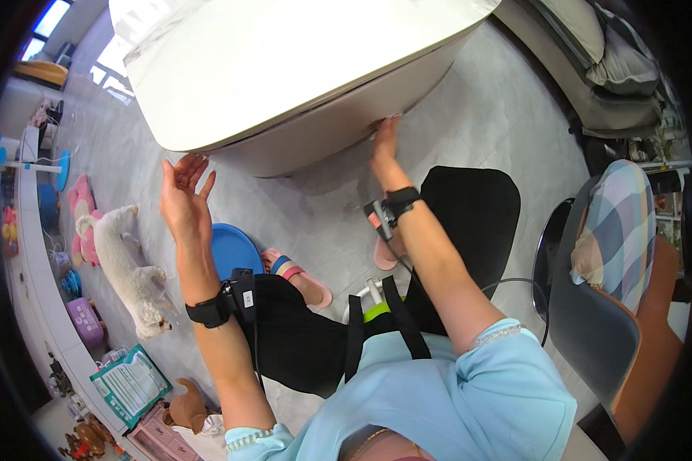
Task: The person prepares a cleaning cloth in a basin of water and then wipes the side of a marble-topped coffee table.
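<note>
Before me stands a coffee table with a glossy white marble-look top (288,63) and a curved taupe front panel (328,132). My left hand (187,184) is palm up at the table's near left corner, fingers apart, with nothing visible in it. Its fingertips reach the edge of the top; whether they touch is not clear. At the lower edge of the panel, farther right, is my right hand (387,147), its fingers close together and pointing away from me. The fingertips meet the panel there, and a small whitish patch shows at them; I cannot tell what it is.
A white dog (124,259) lies on the grey tiled floor at left, beside a pink plush toy (83,222). A blue round basin (233,250) sits by my foot. At right are a grey chair (588,322) with a checked cushion (620,230) and a sofa (588,75).
</note>
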`<action>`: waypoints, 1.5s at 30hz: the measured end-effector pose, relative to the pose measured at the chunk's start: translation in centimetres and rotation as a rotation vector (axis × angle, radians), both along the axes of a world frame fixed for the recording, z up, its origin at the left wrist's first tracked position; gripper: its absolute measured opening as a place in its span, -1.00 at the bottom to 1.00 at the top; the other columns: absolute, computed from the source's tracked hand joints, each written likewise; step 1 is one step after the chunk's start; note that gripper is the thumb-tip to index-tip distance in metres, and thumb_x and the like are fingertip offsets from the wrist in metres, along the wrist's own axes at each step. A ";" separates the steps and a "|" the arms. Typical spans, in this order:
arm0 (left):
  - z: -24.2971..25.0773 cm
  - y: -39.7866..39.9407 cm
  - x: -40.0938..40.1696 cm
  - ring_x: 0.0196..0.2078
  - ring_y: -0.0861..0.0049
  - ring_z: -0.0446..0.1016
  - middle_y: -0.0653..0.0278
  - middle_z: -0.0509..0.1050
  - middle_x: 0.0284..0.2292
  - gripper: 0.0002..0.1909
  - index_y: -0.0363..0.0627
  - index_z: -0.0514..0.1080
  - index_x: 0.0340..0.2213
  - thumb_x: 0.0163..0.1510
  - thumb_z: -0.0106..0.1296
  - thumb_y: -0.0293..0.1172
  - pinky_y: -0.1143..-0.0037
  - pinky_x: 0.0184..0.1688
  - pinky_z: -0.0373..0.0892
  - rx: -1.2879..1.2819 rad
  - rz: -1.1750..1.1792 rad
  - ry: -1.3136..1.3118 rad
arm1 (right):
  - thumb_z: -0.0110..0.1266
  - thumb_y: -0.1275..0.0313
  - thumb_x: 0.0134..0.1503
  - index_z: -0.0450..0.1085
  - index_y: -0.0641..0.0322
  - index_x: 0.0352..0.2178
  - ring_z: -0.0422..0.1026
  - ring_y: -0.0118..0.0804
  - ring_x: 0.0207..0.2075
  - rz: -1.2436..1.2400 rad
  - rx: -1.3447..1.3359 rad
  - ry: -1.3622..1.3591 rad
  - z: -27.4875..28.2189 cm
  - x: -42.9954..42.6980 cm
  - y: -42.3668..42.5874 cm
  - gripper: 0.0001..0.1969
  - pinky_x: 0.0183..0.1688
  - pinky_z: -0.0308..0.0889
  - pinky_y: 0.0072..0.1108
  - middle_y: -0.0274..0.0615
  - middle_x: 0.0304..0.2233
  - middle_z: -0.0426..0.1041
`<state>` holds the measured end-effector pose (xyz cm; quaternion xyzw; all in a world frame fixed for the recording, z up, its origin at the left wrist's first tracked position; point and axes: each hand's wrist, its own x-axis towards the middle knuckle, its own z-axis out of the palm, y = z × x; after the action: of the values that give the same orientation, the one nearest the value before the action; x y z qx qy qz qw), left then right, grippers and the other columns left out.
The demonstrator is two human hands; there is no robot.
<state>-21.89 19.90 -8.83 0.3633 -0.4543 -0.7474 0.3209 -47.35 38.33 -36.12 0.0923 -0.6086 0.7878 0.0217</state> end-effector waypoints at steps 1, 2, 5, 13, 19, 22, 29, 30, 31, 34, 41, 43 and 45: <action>0.4 -0.9 1.8 -0.01 0.26 0.18 -0.01 0.27 -0.16 -0.52 -0.35 0.25 -0.22 0.13 -0.38 -0.09 0.22 0.02 0.11 -0.017 0.032 -0.032 | -0.49 0.28 0.18 -0.09 0.21 0.09 0.06 -0.16 0.06 -0.007 0.000 -0.242 2.4 0.6 -1.9 -0.54 0.05 -0.04 -0.53 -0.13 0.04 0.11; 0.9 -1.5 3.3 -0.01 0.26 0.18 -0.01 0.27 -0.16 -0.52 -0.35 0.25 -0.22 0.13 -0.38 -0.09 0.22 0.02 0.11 -0.035 0.067 -0.045 | -0.47 0.26 0.18 -0.10 0.21 0.09 0.07 -0.15 0.05 -0.021 0.015 -0.465 4.9 1.3 -3.3 -0.53 0.05 -0.05 -0.54 -0.11 0.03 0.11; 1.0 -1.8 4.4 -0.02 0.26 0.19 0.01 0.28 -0.16 -0.54 -0.32 0.27 -0.25 0.13 -0.36 -0.10 0.22 0.01 0.12 -0.048 0.098 -0.035 | -0.43 0.22 0.17 -0.15 0.22 0.11 0.07 -0.18 0.06 -0.063 0.140 -0.495 8.2 2.2 -4.0 -0.49 0.05 -0.04 -0.53 -0.06 0.05 0.09; 0.6 -1.3 5.5 -0.15 0.46 0.29 0.21 0.35 -0.27 -0.67 -0.24 0.29 -0.27 -0.01 -0.04 -0.25 0.36 -0.11 0.21 -0.123 0.089 -0.090 | -0.43 0.20 0.14 -0.22 -0.03 0.13 0.14 0.02 0.02 0.010 0.309 -0.382 13.2 8.9 -5.4 -0.48 0.02 0.03 -0.43 -0.05 0.05 0.10; 0.1 -0.8 6.4 -0.29 0.61 0.30 0.32 0.32 -0.41 -0.70 -0.17 0.31 -0.28 -0.10 0.08 -0.39 0.54 -0.23 0.26 -0.240 0.107 -0.121 | -0.43 0.25 0.12 -0.28 0.14 0.13 0.20 0.13 -0.06 0.041 0.486 -0.089 20.3 16.3 -6.8 -0.44 -0.03 0.07 -0.34 0.17 0.00 0.11; 0.2 -0.9 6.9 -0.45 0.70 0.30 0.40 0.34 -0.50 -0.75 -0.16 0.33 -0.35 -0.07 0.05 -0.30 0.62 -0.35 0.24 -0.321 0.097 -0.189 | -0.45 0.24 0.12 -0.27 0.21 0.12 0.21 0.13 -0.07 0.149 0.506 -0.085 23.4 19.0 -7.0 -0.44 -0.06 0.10 -0.34 0.19 -0.06 0.18; 0.8 0.1 5.4 -0.51 0.72 0.29 0.43 0.33 -0.59 -0.68 -0.15 0.36 -0.46 0.07 -0.16 -0.13 0.64 -0.40 0.24 -0.312 -0.004 -0.080 | -0.44 0.29 0.10 -0.07 0.38 0.03 0.32 0.04 -0.26 0.212 0.264 -0.255 25.2 14.1 -7.5 -0.50 -0.17 0.18 -0.40 0.15 -0.26 0.33; 1.0 0.1 5.4 -0.51 0.72 0.29 0.42 0.33 -0.60 -0.68 -0.15 0.36 -0.45 0.08 -0.18 -0.12 0.64 -0.40 0.24 -0.338 -0.017 -0.067 | -0.41 0.33 0.09 0.03 0.44 -0.02 0.36 -0.04 -0.35 0.184 0.195 -0.242 26.1 14.1 -7.7 -0.54 -0.25 0.22 -0.43 0.11 -0.34 0.36; 1.2 0.1 5.5 -0.51 0.72 0.29 0.42 0.33 -0.60 -0.68 -0.15 0.36 -0.45 0.08 -0.18 -0.12 0.64 -0.40 0.24 -0.350 -0.020 -0.065 | -0.41 0.33 0.09 0.03 0.44 -0.02 0.36 -0.04 -0.35 0.181 0.184 -0.240 26.9 14.0 -7.6 -0.54 -0.25 0.22 -0.43 0.11 -0.34 0.36; 1.8 0.4 5.5 -0.50 0.72 0.30 0.42 0.33 -0.59 -0.73 -0.15 0.36 -0.44 0.06 -0.13 -0.18 0.65 -0.39 0.25 -0.379 -0.008 -0.011 | -0.29 0.55 -0.03 0.22 0.39 -0.52 0.14 -0.49 -0.63 0.292 -0.114 -0.462 29.0 13.3 -6.6 -0.87 -0.60 0.06 -0.59 -0.27 -0.63 0.20; 2.3 0.2 6.5 -0.44 0.74 0.31 0.41 0.38 -0.53 -0.82 -0.18 0.38 -0.32 -0.01 -0.03 -0.41 0.69 -0.38 0.26 -0.683 0.050 0.038 | -0.37 0.66 -0.02 0.27 0.39 -0.53 0.35 -0.37 -0.48 0.494 0.042 -0.488 29.5 11.7 -5.2 -0.80 -0.45 0.31 -0.60 -0.13 -0.50 0.33; 2.9 0.9 5.6 -0.43 0.75 0.31 0.41 0.40 -0.51 -0.82 -0.19 0.39 -0.31 -0.01 -0.03 -0.43 0.69 -0.37 0.26 -0.665 0.048 0.006 | -0.35 0.64 0.00 0.31 0.42 -0.49 0.37 -0.39 -0.43 0.493 0.141 -0.437 26.3 9.8 -5.3 -0.78 -0.44 0.33 -0.62 -0.15 -0.45 0.36; 4.2 3.9 2.8 -0.43 0.75 0.31 0.41 0.40 -0.50 -0.83 -0.20 0.43 -0.35 0.00 -0.04 -0.41 0.69 -0.38 0.25 -0.651 -0.079 0.014 | -0.22 0.52 -0.02 0.31 0.48 -0.29 0.41 -0.13 -0.33 0.266 0.265 -0.207 21.2 5.7 -5.0 -0.72 -0.29 0.27 -0.48 0.04 -0.32 0.41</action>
<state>-19.10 23.79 -4.63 0.2186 -0.6810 -0.5772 0.3941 -41.67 33.35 -14.88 0.0927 -0.6883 0.7020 -0.1575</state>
